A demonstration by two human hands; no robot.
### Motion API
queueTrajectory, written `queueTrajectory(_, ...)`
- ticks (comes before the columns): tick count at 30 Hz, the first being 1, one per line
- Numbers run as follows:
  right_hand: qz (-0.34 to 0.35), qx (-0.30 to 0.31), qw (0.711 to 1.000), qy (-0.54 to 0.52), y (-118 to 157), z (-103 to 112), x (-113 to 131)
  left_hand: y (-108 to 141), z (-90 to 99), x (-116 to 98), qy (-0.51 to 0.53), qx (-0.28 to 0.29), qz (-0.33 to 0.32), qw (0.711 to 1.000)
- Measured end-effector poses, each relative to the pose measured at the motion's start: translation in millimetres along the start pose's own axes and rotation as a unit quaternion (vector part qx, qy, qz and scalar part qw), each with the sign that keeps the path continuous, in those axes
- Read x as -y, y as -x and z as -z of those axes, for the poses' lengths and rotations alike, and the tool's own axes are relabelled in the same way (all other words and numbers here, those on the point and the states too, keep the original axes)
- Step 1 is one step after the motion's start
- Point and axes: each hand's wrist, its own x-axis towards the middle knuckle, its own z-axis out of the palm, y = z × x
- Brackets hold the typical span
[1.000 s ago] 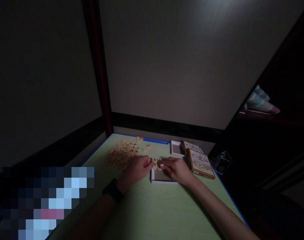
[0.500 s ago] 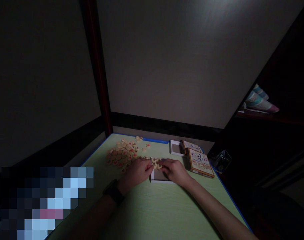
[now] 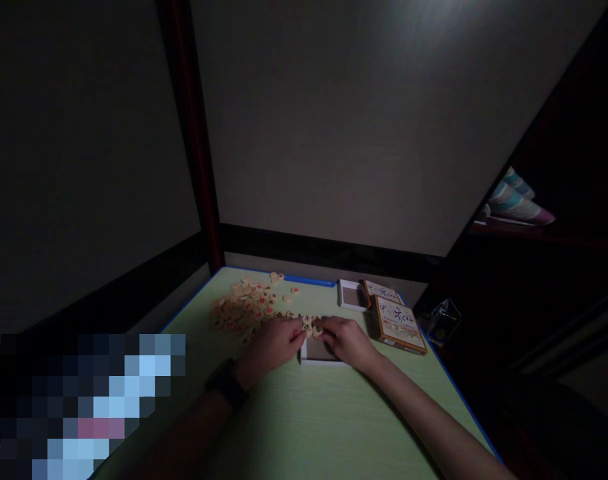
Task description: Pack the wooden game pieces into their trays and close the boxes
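Observation:
Several round wooden pieces with dark characters point(image 3: 311, 325) lie at the far end of a shallow white-rimmed box point(image 3: 327, 363) on the green table. My left hand point(image 3: 279, 341), with a dark watch on its wrist, is at the box's left edge, its fingers closed against the pieces. From the right, my right hand point(image 3: 348, 340) reaches over the box with curled fingers on the pieces. A large heap of loose round pieces point(image 3: 249, 303), some with red characters, spreads beyond my left hand.
A second white-rimmed box point(image 3: 353, 308) stands at the back, beside two printed game boxes point(image 3: 398, 323). A blue strip point(image 3: 309, 281) runs along the table's far edge. Striped fabric point(image 3: 519, 203) lies on a shelf at right. The lower left is pixelated.
Both hands stay almost in place at the box; the right fingers have shifted slightly on the pieces. The view has moved very slightly.

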Motion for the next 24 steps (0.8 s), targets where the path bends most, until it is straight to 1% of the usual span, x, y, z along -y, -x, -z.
queueTrajectory(16, -0.020, -0.004, 0.999, -0.025, 0.2, 3.3, 3.7, 1.9, 0.3, -3.2, -0.027, -0.011, -0.008, 1.000)
queueTrajectory(21, -0.022, -0.004, 0.999, -0.031, 0.0, 4.2, 3.9, 0.3, 4.2, -4.0, -0.046, -0.001, 0.007, 0.999)
queueTrajectory(24, -0.024, -0.005, 0.999, -0.029, -0.1, 4.7, 3.5, -2.8, 8.2, -0.8, -0.068, -0.017, 0.029, 0.997)
